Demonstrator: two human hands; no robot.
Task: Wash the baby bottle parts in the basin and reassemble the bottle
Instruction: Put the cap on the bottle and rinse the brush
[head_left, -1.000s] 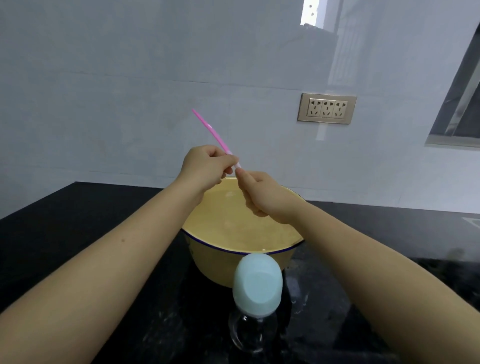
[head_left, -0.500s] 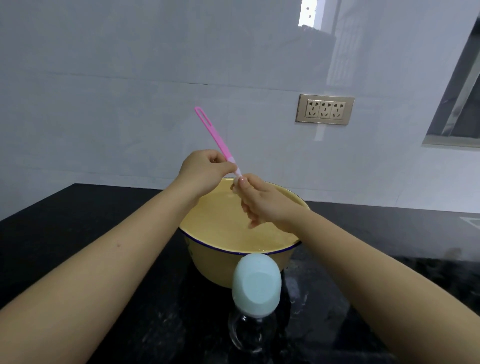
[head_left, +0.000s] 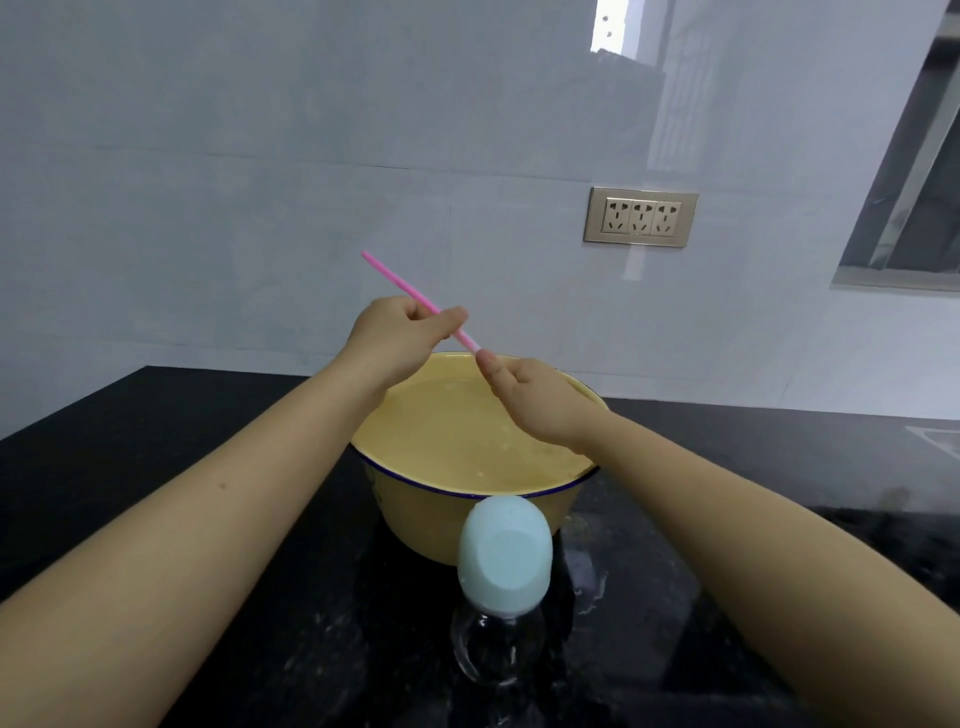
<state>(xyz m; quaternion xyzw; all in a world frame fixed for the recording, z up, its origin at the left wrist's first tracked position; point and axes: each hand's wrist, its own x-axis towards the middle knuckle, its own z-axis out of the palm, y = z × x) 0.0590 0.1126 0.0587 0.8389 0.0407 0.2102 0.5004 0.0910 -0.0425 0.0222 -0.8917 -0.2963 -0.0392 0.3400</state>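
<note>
— What's under the hands?
— A yellow, blue-rimmed basin (head_left: 415, 480) of water. Just this side of it stands the bottle (head_left: 504, 556), clear, with a pale blue cap.
— And above?
— The left hand (head_left: 400, 338) grips a thin pink stick (head_left: 395, 278); the right hand (head_left: 540, 400) pinches its whitish lower tip.

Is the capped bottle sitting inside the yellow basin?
No, the bottle stands on the black counter in front of the basin.

Black stone countertop (head_left: 130, 441) occupies the lower field from 8 o'clock to 4 o'clock, with wet patches (head_left: 587, 587) near 5 o'clock. Glossy pale grey tiled wall (head_left: 260, 182) stands behind it. A gold-framed triple socket plate (head_left: 640, 216) is mounted at 2 o'clock, a window (head_left: 914, 208) at the 3 o'clock edge.
</note>
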